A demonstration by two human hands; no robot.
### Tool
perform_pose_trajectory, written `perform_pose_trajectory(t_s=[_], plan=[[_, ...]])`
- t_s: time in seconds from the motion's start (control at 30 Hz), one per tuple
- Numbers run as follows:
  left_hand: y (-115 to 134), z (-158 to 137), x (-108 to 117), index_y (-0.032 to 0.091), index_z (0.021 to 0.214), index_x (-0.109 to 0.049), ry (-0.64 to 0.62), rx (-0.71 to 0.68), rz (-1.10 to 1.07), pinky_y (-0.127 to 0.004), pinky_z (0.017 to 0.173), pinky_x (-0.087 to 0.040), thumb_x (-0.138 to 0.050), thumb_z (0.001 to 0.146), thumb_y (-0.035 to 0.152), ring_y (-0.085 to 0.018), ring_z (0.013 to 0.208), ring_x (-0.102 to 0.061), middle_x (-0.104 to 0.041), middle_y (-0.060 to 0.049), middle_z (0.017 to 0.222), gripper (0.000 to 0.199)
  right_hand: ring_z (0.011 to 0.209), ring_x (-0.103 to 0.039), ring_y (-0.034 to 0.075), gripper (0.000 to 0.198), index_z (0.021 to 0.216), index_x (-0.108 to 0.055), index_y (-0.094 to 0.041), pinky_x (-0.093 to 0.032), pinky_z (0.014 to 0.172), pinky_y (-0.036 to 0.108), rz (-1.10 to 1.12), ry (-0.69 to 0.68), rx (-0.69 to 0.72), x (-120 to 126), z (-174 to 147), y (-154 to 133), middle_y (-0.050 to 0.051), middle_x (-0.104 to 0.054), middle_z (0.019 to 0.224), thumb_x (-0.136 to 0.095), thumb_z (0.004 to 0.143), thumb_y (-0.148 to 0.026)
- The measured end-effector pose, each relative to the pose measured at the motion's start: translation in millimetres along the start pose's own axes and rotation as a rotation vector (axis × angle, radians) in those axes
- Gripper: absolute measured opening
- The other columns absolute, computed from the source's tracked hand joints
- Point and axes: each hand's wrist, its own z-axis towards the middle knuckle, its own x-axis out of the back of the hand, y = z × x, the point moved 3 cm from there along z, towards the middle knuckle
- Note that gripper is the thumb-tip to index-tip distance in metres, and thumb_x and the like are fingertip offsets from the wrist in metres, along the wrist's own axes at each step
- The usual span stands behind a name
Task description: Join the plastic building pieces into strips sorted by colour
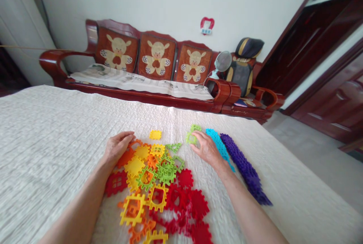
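The right hand pinched one green tile beside two tile rows, while the left hand lay open on an orange tile.

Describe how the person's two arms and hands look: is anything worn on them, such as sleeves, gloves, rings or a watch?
Both arms are bare from the bottom edge of the picture to the fingers; no sleeve is visible. The left hand and the right hand wear no gloves. No watch or bracelet shows on either wrist, and no ring can be seen on the fingers, though the picture is a little blurred there.
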Motion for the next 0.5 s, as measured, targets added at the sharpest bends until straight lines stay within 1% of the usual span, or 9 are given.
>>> perform_pose_trajectory(t_s=[0.13,0.23,0.37,0.5], plan=[[-0.4,0.8,-0.3,0.019,0.092,-0.074,0.005,0.017,-0.002,-0.025,0.061,-0.053,-0.069,0.062,0.047,-0.019,0.073,-0.069,-0.076,-0.006,0.081,0.041,0.113,-0.061,0.03,0.041,0.121,-0.059,-0.019,-0.048,0.095,0.048,-0.139,0.028,-0.047,-1.1,17.2,25.5,0.014,-0.065,0.124,-0.063,0.08,-0.019],[-0.6,1.3,-0.8,0.02,0.092,-0.074,0.0,0.035,-0.009,-0.025,0.062,-0.053,-0.069,0.062,0.046,-0.02,0.075,-0.07,-0.076,-0.006,0.081,0.04,0.113,-0.059,0.031,0.042,0.121,-0.058,-0.019,-0.046,0.094,0.049,-0.212,0.013,-0.086,-6.5,19.2,37.8,0.014,-0.065,0.124,-0.063,0.079,-0.019],[-1.8,1.8,-0.7,0.019,0.092,-0.074,0.001,0.025,-0.015,-0.025,0.06,-0.052,-0.069,0.062,0.046,-0.02,0.074,-0.07,-0.076,-0.006,0.081,0.04,0.119,-0.054,0.032,0.046,0.123,-0.056,-0.019,-0.041,0.097,0.051,-0.233,-0.014,-0.088,-9.3,16.2,40.0,0.015,-0.06,0.131,-0.064,0.078,-0.02],[-2.9,1.2,-0.6,0.019,0.093,-0.074,0.0,0.017,-0.018,-0.025,0.06,-0.052,-0.07,0.062,0.046,-0.02,0.072,-0.069,-0.076,-0.006,0.082,0.042,0.123,-0.05,0.031,0.047,0.125,-0.055,-0.02,-0.037,0.099,0.054,-0.242,-0.092,-0.011,-10.4,20.5,32.9,0.013,-0.058,0.135,-0.058,0.079,-0.016]])
